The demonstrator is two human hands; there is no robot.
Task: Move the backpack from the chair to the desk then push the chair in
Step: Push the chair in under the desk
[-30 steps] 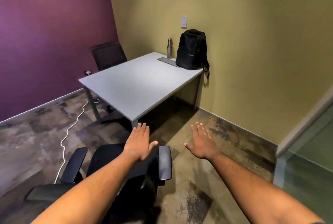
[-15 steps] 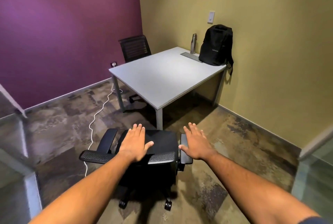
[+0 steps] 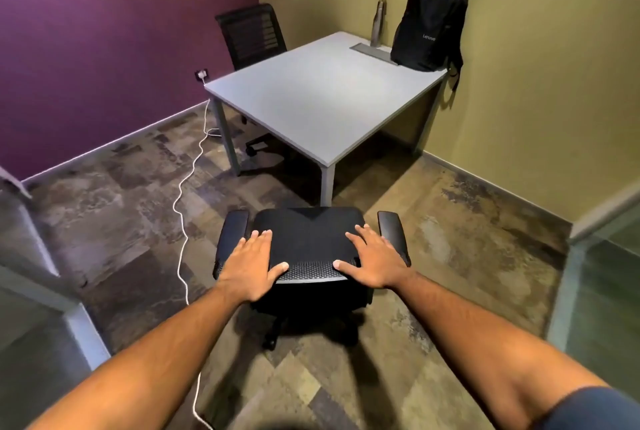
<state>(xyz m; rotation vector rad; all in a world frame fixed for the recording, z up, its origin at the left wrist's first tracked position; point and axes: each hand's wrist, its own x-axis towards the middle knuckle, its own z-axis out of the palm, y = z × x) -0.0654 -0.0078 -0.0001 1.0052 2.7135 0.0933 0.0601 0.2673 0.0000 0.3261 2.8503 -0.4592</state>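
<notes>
The black backpack (image 3: 429, 24) stands upright on the far right corner of the grey desk (image 3: 311, 100), leaning against the yellow wall. A black office chair (image 3: 308, 232) with armrests stands on the floor just in front of the desk's near corner, its seat bare. My left hand (image 3: 251, 263) lies flat on the left end of the chair's backrest top. My right hand (image 3: 374, 260) lies flat on the right end. The fingers of both hands are stretched forward and the thumbs rest along the mesh edge.
A metal bottle (image 3: 379, 23) stands on the desk beside the backpack. A second black chair (image 3: 252, 33) is tucked in at the desk's far left side. A white cable (image 3: 187, 194) runs across the floor left of the chair. Glass partitions (image 3: 606, 274) flank both sides.
The view has swung so the chair is centred before me. My hands, hovering over the chair before, now rest on the two ends of its backrest top.
</notes>
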